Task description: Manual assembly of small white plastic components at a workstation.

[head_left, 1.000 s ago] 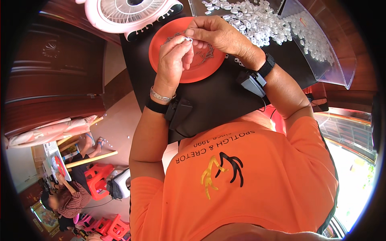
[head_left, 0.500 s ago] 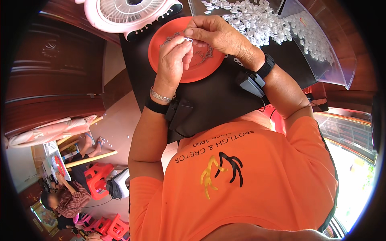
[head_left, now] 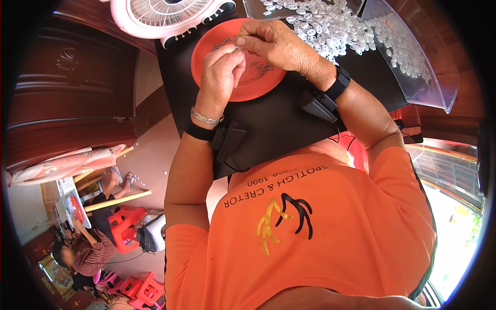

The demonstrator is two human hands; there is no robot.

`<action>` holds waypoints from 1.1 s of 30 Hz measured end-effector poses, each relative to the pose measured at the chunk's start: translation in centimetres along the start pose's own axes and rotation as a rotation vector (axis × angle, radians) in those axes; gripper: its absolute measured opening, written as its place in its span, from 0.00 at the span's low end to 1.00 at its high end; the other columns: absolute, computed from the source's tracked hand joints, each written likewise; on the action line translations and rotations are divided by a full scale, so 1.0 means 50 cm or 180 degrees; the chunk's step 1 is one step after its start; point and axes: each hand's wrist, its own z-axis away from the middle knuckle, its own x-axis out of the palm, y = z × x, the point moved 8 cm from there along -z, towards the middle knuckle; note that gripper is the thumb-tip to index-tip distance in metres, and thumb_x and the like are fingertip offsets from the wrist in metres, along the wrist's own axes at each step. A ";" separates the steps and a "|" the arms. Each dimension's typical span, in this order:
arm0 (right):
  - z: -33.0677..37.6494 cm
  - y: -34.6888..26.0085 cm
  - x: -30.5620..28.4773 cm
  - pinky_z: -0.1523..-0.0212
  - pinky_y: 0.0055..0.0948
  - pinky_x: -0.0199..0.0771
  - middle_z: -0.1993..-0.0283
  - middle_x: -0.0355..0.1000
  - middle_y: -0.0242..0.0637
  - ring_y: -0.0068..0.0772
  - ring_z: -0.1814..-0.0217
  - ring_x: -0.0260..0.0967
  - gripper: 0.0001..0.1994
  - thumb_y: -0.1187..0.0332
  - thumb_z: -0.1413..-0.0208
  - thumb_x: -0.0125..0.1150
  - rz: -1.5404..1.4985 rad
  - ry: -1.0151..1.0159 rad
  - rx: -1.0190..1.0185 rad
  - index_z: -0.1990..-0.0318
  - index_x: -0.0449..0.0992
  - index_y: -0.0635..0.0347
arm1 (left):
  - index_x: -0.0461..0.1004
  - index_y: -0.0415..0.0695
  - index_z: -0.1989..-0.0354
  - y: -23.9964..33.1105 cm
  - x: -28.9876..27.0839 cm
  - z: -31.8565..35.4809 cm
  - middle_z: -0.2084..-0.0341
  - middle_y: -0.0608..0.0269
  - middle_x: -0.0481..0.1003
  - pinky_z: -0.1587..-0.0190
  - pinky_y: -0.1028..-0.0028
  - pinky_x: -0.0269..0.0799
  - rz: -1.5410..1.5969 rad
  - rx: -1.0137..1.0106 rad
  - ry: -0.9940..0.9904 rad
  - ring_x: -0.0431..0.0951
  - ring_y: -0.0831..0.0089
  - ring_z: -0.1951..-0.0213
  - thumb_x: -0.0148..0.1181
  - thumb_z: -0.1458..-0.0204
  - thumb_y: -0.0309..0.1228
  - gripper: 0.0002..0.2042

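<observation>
My left hand (head_left: pixel 221 72) and my right hand (head_left: pixel 276 45) meet over a round orange-red plate (head_left: pixel 253 92), fingertips nearly touching. Pinched in my left fingers is a small white plastic piece (head_left: pixel 237 48), mostly covered by the fingertips. The thumb and forefinger of my right hand press together right beside it; whatever they grip is too small to make out. Thin grey metal pins (head_left: pixel 264 67) lie scattered in the plate, partly behind my hands.
A heap of small white oval plastic pieces (head_left: pixel 333 32) spreads across the dark table (head_left: pixel 274 124), by a clear plastic panel (head_left: pixel 439 82). At the upper left stands a pink-and-white fan (head_left: pixel 170 18). Far left, a seated person (head_left: pixel 95 253) works near red stools (head_left: pixel 124 227).
The white piece showed more clearly before; now the fingertips hide more of it. Both hands stay close together over the plate, and the view has shifted slightly.
</observation>
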 end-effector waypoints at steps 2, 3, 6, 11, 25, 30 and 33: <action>-0.005 0.003 -0.004 0.71 0.20 0.64 0.77 0.65 0.27 0.15 0.73 0.60 0.11 0.64 0.39 0.52 0.0036 -0.0062 -0.0047 0.68 0.71 0.64 | 0.65 0.40 0.82 0.006 0.005 -0.001 0.87 0.68 0.63 0.84 0.81 0.52 -0.0138 0.0036 -0.0145 0.59 0.83 0.87 0.47 0.46 0.31 0.13; -0.005 0.002 -0.004 0.69 0.21 0.64 0.77 0.65 0.27 0.16 0.72 0.60 0.12 0.64 0.39 0.52 0.0077 -0.0135 -0.0090 0.68 0.71 0.64 | 0.65 0.40 0.82 0.004 0.004 0.000 0.87 0.68 0.63 0.84 0.81 0.52 -0.0140 -0.0042 -0.0132 0.58 0.83 0.87 0.47 0.46 0.31 0.13; -0.004 -0.005 -0.006 0.69 0.23 0.63 0.77 0.64 0.27 0.17 0.72 0.58 0.12 0.64 0.39 0.52 0.0089 -0.0215 -0.0109 0.69 0.71 0.65 | 0.65 0.40 0.82 0.001 0.004 0.001 0.88 0.69 0.62 0.84 0.80 0.52 -0.0126 -0.0127 -0.0144 0.58 0.82 0.87 0.47 0.47 0.31 0.13; -0.003 -0.008 -0.003 0.71 0.25 0.61 0.77 0.62 0.28 0.19 0.73 0.56 0.13 0.63 0.40 0.52 0.0079 -0.0241 -0.0220 0.70 0.70 0.65 | 0.64 0.41 0.83 -0.004 0.005 0.000 0.88 0.69 0.62 0.83 0.80 0.52 -0.0053 -0.0236 -0.0217 0.58 0.82 0.87 0.47 0.47 0.31 0.13; -0.007 0.004 -0.012 0.69 0.21 0.64 0.77 0.65 0.25 0.16 0.72 0.61 0.14 0.59 0.40 0.55 -0.0425 -0.0326 0.0248 0.68 0.73 0.63 | 0.64 0.41 0.83 -0.013 0.001 -0.001 0.89 0.69 0.61 0.83 0.80 0.51 0.0040 -0.0354 -0.0221 0.57 0.82 0.87 0.47 0.47 0.31 0.13; -0.006 -0.001 -0.009 0.65 0.20 0.66 0.74 0.67 0.25 0.17 0.69 0.63 0.12 0.62 0.41 0.56 -0.0368 -0.0378 -0.0137 0.67 0.73 0.62 | 0.64 0.41 0.82 -0.017 0.002 -0.004 0.88 0.69 0.61 0.83 0.80 0.51 0.0049 -0.0353 -0.0227 0.57 0.82 0.87 0.47 0.47 0.31 0.13; -0.003 -0.005 -0.007 0.68 0.24 0.65 0.75 0.67 0.27 0.19 0.71 0.61 0.12 0.62 0.41 0.55 -0.0104 -0.0299 -0.0093 0.67 0.73 0.63 | 0.64 0.41 0.82 -0.013 0.004 0.000 0.88 0.69 0.61 0.83 0.80 0.50 0.0019 -0.0375 -0.0196 0.57 0.83 0.86 0.47 0.46 0.30 0.13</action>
